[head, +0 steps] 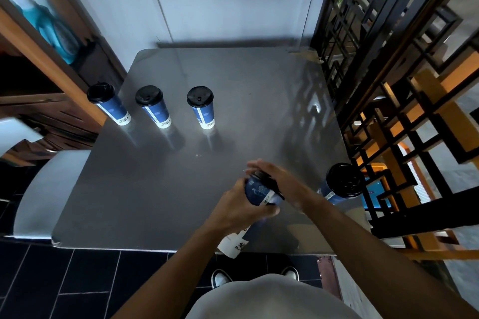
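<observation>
Left hand [241, 208] grips the blue cup [255, 193] round its upper body, fingers and thumb curled round the wall. Right hand [272, 173] lies flat on the black lid [275, 188] at the cup's mouth, fingers roughly straight and reaching past the rim, nothing pinched. Fingertips are motion-blurred, so exact contact is unclear, and I cannot tell if the lid is fully seated.

Head view, only one:
- Cup is off the surface, held in the air over the near edge of the steel table [155, 189], right of centre. It is tilted: mouth and lid up and away from the person, white base down toward the body, poking past the table edge over the floor [85, 280].
- Both forearms come in from the bottom of the frame and meet at the cup.
- Three lidded cups [153, 106] of the same blue-and-white print stand upright in a row at the far left of the table, apart from each other. The leftmost sits close to the table's left edge.
- A fifth cup [337, 190], also with a black lid, stands near the right edge of the table, just beyond the right forearm.
- Dark lattice screen [388, 85] runs along the right side of the table, and its pattern reflects in the steel.
- Wooden cabinet [51, 72] on the left, with a grey seat [46, 189] beside the table below it.
- Dark tiles underfoot. White shoes [220, 278] show just under the near edge.
</observation>
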Demonstrator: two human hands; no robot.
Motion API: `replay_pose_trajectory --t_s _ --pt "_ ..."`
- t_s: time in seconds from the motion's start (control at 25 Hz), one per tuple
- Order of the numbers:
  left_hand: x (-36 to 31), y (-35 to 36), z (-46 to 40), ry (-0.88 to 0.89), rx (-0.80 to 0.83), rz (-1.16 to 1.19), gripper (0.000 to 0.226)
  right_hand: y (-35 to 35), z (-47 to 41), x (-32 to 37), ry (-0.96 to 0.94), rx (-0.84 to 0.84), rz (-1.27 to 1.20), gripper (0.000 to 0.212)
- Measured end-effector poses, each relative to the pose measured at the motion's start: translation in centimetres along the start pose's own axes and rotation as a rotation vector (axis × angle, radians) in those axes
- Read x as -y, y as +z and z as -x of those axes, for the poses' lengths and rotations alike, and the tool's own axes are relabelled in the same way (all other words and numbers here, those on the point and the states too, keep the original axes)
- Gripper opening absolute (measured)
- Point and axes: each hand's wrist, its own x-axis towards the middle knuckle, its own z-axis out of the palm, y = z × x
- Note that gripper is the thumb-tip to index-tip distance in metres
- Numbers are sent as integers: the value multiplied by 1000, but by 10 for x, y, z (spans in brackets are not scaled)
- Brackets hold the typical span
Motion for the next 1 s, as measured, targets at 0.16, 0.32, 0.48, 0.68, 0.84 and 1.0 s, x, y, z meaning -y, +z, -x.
replay_pose_trajectory --t_s 0.16,0.32,0.48,0.68,0.84,1.0 --pt "-15 -8 -10 -233 2 749 64 0 -6 -3 -100 -160 -389 25" --pt "-28 -14 -17 -337 -3 1060 54 19 -10 -12 -66 -177 -273 37" --pt "-24 -16 -17 -431 29 1072 53 26 -8 -12 52 -248 -257 39" --pt "-19 -12 -21 -493 57 1111 56 29 -5 -9 145 -304 -286 42" --pt "-20 -9 -22 -491 26 1072 62 27 -2 -8 139 -324 -326 44" --pt "-24 -18 -16 -538 57 539 88 26 -1 -8 119 -322 -328 45"
